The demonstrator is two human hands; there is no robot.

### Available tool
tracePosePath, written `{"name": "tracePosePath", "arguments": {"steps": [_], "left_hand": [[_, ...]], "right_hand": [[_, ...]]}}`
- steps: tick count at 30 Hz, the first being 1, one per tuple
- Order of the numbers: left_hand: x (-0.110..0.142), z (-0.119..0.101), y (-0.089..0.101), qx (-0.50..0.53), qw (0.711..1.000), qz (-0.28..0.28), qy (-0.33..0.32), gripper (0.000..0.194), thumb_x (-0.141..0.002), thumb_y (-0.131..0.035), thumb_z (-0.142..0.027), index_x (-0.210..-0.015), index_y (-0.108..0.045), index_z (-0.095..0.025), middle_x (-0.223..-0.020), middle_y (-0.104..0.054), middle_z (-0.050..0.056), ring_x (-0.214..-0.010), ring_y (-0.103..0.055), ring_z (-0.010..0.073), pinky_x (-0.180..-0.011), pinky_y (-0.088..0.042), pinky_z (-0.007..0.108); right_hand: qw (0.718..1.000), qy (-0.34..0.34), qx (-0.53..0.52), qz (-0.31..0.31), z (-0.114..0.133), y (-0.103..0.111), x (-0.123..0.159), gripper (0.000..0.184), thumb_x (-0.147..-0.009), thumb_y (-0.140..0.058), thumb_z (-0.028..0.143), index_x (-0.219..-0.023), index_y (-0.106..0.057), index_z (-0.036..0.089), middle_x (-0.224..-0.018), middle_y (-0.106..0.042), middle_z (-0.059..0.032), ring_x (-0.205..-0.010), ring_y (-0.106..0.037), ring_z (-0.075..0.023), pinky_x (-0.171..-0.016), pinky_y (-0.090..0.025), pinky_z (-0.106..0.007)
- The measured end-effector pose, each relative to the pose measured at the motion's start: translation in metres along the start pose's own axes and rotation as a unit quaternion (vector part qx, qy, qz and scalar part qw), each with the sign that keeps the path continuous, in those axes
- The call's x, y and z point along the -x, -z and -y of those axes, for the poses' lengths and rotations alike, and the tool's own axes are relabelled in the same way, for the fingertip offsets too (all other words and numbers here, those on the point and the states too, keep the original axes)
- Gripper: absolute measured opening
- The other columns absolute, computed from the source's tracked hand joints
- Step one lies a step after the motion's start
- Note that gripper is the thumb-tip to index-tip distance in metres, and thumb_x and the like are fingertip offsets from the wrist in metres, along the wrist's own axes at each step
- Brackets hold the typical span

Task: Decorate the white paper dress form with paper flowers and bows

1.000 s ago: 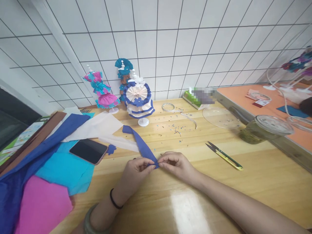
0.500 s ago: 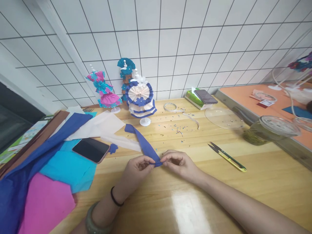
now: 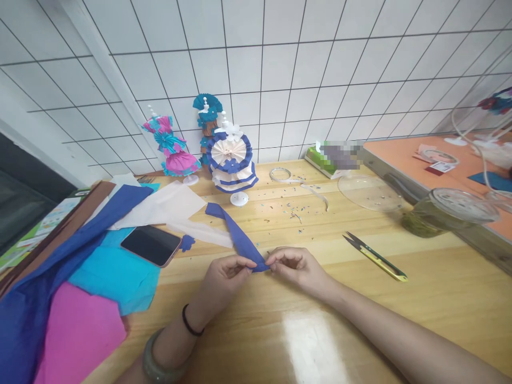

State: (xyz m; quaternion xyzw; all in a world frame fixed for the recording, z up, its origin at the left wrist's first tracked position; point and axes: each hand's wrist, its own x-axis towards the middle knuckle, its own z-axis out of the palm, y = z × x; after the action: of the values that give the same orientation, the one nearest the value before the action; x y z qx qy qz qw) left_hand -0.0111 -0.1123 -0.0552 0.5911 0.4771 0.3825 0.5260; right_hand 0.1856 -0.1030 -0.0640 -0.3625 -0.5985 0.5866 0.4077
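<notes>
A long blue crepe paper strip [image 3: 245, 238] runs from the middle of the table to my fingers, its near end folded over. My left hand [image 3: 231, 274] pinches the left side of that folded end between thumb and forefinger. At the right side of the fold, my right hand [image 3: 295, 265] pinches it the same way. A small blue paper flower [image 3: 187, 242] lies left of the strip, beside a dark-screened phone [image 3: 151, 246]. Yellow-and-black thread snips [image 3: 376, 257] rest on the table to the right of my right hand.
Paper dresses on white stands, one blue and white [image 3: 231, 160] and one pink and teal [image 3: 172, 146], stand near the tiled wall. Blue, turquoise [image 3: 116, 272] and pink paper [image 3: 82, 330] sheets cover the left. A tape roll [image 3: 281, 174], paper scraps, a clear lid [image 3: 370, 193] and jar [image 3: 430, 216] lie beyond.
My two hands have drawn very slightly apart along the folded end of the strip, and both still pinch it. The view has shifted a little.
</notes>
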Motion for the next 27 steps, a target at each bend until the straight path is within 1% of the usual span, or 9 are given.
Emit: {"name": "tracePosePath", "arguments": {"steps": [5,13,17,22,24,27], "left_hand": [[0.000,-0.002,0.000,-0.002,1.000,-0.004,-0.008,0.013,-0.071,-0.059,-0.022,-0.078,-0.067,-0.016,-0.083,-0.072,0.005,-0.077,-0.066,0.0174,-0.072,-0.053,0.028],[-0.001,0.000,-0.001,-0.008,1.000,-0.016,-0.014,0.013,-0.072,-0.057,-0.021,-0.080,-0.067,-0.016,-0.083,-0.072,0.005,-0.078,-0.066,0.0167,-0.073,-0.052,0.027],[0.000,-0.001,-0.001,-0.013,1.000,-0.013,-0.017,0.015,-0.073,-0.056,-0.022,-0.081,-0.067,-0.016,-0.083,-0.071,0.005,-0.078,-0.065,0.0167,-0.072,-0.052,0.026],[0.001,-0.009,0.001,-0.044,0.999,-0.016,-0.014,0.017,-0.073,-0.054,-0.020,-0.082,-0.067,-0.015,-0.081,-0.071,0.005,-0.076,-0.065,0.0170,-0.069,-0.051,0.026],[0.002,-0.011,0.001,-0.047,0.999,-0.014,-0.013,0.016,-0.073,-0.054,-0.022,-0.080,-0.067,-0.015,-0.079,-0.071,0.005,-0.075,-0.064,0.0169,-0.068,-0.051,0.026],[0.001,-0.007,-0.001,-0.044,0.999,-0.018,-0.008,0.013,-0.073,-0.059,-0.025,-0.075,-0.067,-0.015,-0.077,-0.071,0.005,-0.072,-0.064,0.0168,-0.067,-0.051,0.026]], "right_hand": [[1.000,-0.010,0.014,-0.015,0.001,0.000,0.000,0.017,-0.076,-0.062,0.032,-0.080,-0.065,0.017,-0.071,-0.066,-0.0026,-0.066,-0.060,-0.0124,-0.066,-0.048,-0.027],[0.999,-0.020,0.020,-0.022,0.001,-0.001,0.000,0.019,-0.076,-0.061,0.034,-0.080,-0.066,0.016,-0.066,-0.066,-0.0024,-0.064,-0.062,-0.0133,-0.063,-0.049,-0.028],[0.999,-0.016,0.026,-0.015,0.001,0.000,-0.001,0.020,-0.076,-0.061,0.034,-0.083,-0.066,0.016,-0.068,-0.067,-0.0027,-0.065,-0.062,-0.0134,-0.066,-0.049,-0.029],[0.999,-0.020,0.032,-0.001,0.005,0.000,0.000,0.019,-0.077,-0.060,0.032,-0.087,-0.067,0.017,-0.073,-0.067,-0.0035,-0.069,-0.062,-0.0132,-0.069,-0.049,-0.028],[0.999,-0.019,0.030,-0.001,0.005,-0.001,0.000,0.019,-0.077,-0.061,0.032,-0.087,-0.067,0.017,-0.078,-0.068,-0.0044,-0.072,-0.062,-0.0135,-0.069,-0.049,-0.028],[0.999,-0.007,0.032,-0.005,0.004,-0.003,0.000,0.019,-0.075,-0.063,0.034,-0.081,-0.066,0.017,-0.080,-0.068,-0.0050,-0.074,-0.061,-0.0138,-0.069,-0.049,-0.028]]}}
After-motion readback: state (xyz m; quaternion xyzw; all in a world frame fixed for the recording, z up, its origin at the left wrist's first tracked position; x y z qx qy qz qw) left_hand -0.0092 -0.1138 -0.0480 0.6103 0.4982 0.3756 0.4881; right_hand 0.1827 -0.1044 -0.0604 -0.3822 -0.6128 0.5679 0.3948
